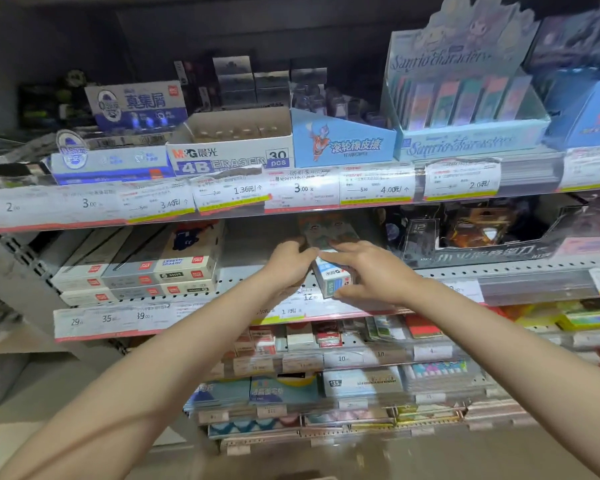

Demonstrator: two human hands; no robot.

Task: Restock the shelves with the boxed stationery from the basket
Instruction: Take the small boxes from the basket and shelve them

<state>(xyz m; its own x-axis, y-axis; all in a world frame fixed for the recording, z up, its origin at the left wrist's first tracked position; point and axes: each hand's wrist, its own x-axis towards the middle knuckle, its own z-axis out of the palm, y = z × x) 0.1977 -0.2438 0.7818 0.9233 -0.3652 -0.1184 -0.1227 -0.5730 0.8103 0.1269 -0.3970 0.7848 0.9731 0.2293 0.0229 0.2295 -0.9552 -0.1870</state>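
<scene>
White box (332, 277) between both hands, shelf edge (361, 308).

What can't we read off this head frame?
- Basket: outside the head view, so its contents are unknown.
- Small white-and-blue box: both the left hand and right hand cover much of it; label blurred.
- Patterned box behind: lower end hidden by fingers, print smeared.
- Price tags: small text unreadable.
- Top shelf's rear stock: dark, blurred.
</scene>
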